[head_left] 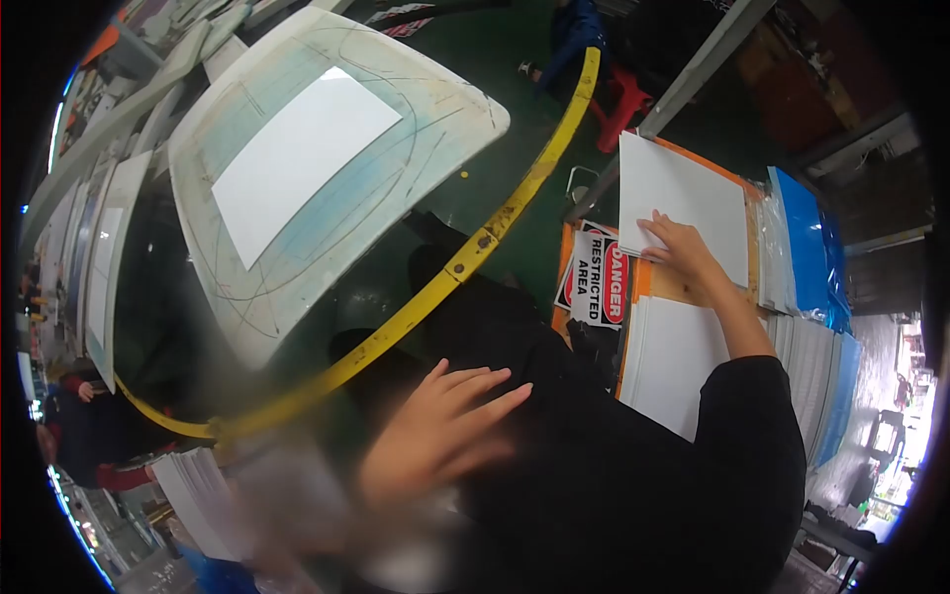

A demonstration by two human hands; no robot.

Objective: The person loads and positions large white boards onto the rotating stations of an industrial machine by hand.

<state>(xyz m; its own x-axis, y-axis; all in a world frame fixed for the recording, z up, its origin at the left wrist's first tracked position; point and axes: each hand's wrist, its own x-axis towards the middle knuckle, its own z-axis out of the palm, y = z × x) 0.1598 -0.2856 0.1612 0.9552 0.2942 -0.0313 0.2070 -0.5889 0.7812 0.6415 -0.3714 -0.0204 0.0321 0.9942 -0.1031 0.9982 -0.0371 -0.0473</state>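
Note:
My right hand [678,244] rests on the near corner of a stack of white sheets [688,193], its fingers partly spread and touching the top sheet. My left hand [443,433] is in the air in front of my dark clothing, fingers stretched and apart, with nothing in it; part of it is blurred. A single white sheet [307,163] lies on a worn, pale, rounded platen [445,104] ahead of me. Below the right-hand stack is a second stack of white sheets [673,361]. Beside both, printed signs [599,272] read "DANGER RESTRICTED AREA".
A curved yellow metal bar [485,241] runs between me and the platen. At the far left stands another flat platen [104,267], near a person's hand [85,389]. White sheets [203,500] are stacked at lower left. Blue-wrapped packs [804,247] stand at right.

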